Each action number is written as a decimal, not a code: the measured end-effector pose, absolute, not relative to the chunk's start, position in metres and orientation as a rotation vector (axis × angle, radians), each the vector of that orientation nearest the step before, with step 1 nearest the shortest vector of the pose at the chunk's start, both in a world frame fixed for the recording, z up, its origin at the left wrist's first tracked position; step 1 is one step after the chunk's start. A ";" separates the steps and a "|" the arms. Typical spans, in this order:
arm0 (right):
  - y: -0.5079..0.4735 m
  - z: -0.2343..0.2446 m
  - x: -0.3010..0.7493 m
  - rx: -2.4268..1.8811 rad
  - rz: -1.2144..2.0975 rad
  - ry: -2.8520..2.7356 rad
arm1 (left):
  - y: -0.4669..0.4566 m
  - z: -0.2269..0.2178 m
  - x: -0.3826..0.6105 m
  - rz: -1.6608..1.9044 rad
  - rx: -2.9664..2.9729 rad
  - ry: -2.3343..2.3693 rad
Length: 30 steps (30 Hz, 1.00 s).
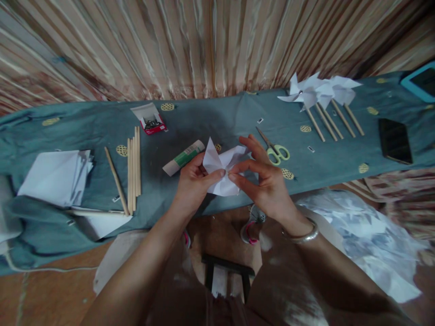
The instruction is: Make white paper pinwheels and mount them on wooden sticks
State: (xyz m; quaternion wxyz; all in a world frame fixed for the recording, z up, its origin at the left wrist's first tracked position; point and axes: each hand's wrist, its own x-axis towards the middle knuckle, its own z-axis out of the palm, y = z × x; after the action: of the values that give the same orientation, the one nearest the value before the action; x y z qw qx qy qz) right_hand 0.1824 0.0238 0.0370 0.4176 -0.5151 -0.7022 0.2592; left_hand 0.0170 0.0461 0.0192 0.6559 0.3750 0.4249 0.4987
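Observation:
A white paper pinwheel (222, 158) with folded points is between my hands, above the near edge of the table. My left hand (193, 179) grips it from the left, its thumb pressed near the centre. With thumb and index finger, my right hand (263, 179) pinches at the pinwheel's centre; whether a small pin sits in that pinch is too small to tell. A green and white glue stick (185, 157) lies just behind my left hand. Scissors (273, 147) with light green handles rest beyond my right hand.
Several wooden sticks (133, 167) and a stack of white paper (50, 176) lie at left. A red box (152, 123) of small metal pins stands open behind. Finished pinwheels on sticks (321, 93), a phone (395, 140) and a blue-framed device (421, 81) lie at right.

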 end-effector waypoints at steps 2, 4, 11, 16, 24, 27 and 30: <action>0.024 0.040 0.184 -1.283 0.634 -1.765 | 0.047 0.019 0.017 1.151 0.816 0.976; 0.024 0.042 0.188 -1.292 0.607 -1.754 | 0.049 0.019 0.016 1.176 0.779 0.996; 0.038 0.024 0.219 -1.440 0.373 -1.703 | 0.054 0.017 0.012 1.246 0.701 1.000; 0.039 0.001 0.228 -1.553 0.253 -1.985 | 0.054 0.016 0.013 1.231 0.696 1.020; 0.028 0.027 0.217 -1.365 0.313 -1.924 | 0.053 0.018 0.016 1.226 0.701 0.997; 0.021 0.039 0.207 -1.283 0.420 -1.933 | 0.052 0.019 0.017 1.204 0.714 0.986; 0.014 0.042 0.198 -1.245 0.536 -1.952 | 0.051 0.019 0.018 1.180 0.725 0.968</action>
State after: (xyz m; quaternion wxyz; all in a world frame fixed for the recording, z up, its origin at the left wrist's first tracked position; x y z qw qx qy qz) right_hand 0.1976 0.0144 0.0421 0.3731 -0.4861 -0.7620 0.2094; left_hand 0.0180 0.0507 0.0192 0.6638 0.3210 0.4285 0.5223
